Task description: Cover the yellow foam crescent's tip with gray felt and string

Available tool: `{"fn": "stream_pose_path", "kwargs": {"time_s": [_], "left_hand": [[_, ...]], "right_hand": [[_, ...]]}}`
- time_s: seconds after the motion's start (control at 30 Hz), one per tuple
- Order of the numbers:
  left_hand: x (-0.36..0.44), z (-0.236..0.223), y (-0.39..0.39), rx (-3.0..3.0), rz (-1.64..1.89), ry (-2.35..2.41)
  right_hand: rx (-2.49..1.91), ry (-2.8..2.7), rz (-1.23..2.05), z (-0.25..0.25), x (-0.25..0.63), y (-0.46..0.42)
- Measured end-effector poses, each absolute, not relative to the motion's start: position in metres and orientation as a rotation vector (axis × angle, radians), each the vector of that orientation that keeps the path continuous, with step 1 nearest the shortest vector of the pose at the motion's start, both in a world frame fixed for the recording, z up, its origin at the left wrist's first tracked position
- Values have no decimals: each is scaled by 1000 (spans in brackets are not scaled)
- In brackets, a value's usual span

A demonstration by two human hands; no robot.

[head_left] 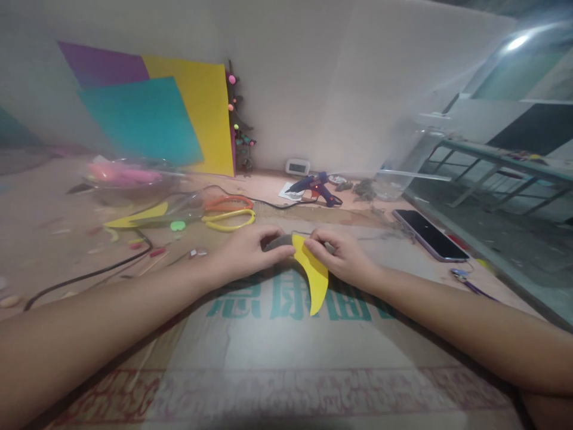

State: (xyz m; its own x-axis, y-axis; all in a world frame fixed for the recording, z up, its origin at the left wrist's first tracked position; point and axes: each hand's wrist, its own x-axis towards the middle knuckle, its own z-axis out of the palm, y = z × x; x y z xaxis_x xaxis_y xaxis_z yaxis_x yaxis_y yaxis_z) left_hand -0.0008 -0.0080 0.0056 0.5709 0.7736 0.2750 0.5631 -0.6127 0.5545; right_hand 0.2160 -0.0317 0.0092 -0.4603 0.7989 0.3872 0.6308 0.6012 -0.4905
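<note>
A curved yellow cut-out point(317, 276), shaped like a horn with its point downward, hangs between my hands above the board. My right hand point(342, 254) is closed, thumb and fingers pinching the upper right edge of the cut-out. Fingers and thumb of my left hand point(250, 254) close around a grey piece point(278, 243) lying behind the cut-out's top; its kind I cannot make out. The left thumb tip reaches the cut-out's left edge. Beyond my left hand lie scissors point(229, 220) with yellow and orange handles.
A dark blue glue gun point(320, 188) with a red light and a small white digital clock point(298, 166) stand near the wall. A phone point(430, 235) lies at right. Purple, teal point(141, 122) and yellow sheets lean at back left. A black cable point(89, 276) crosses the left side among scraps.
</note>
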Motion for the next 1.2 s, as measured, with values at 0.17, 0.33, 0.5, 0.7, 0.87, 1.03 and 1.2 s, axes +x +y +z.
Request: {"fn": "stream_pose_path", "kwargs": {"time_s": [0.17, 0.33, 0.5, 0.7, 0.87, 1.03, 1.2], "left_hand": [[-2, 1, -7, 2402, 683, 1029], [-2, 1, -7, 2398, 660, 1045], [-2, 2, -7, 2415, 678, 999], [-1, -2, -4, 2241, 830, 988], [-1, -3, -5, 2194, 969, 919], [-3, -2, -7, 2329, 984, 937], [-3, -1, -6, 2416, 963, 918]], "right_hand": [[-1063, -2280, 355, 6, 215, -31], [-1066, -2289, 307, 4, 217, -29], [-1093, -2297, 323, 5, 217, -29], [-1115, -2268, 327, 6, 217, -29], [-1124, -2263, 335, 6, 217, -29], [-1110, -2264, 314, 5, 219, -28], [-1083, -2271, 324, 5, 218, -28]]}}
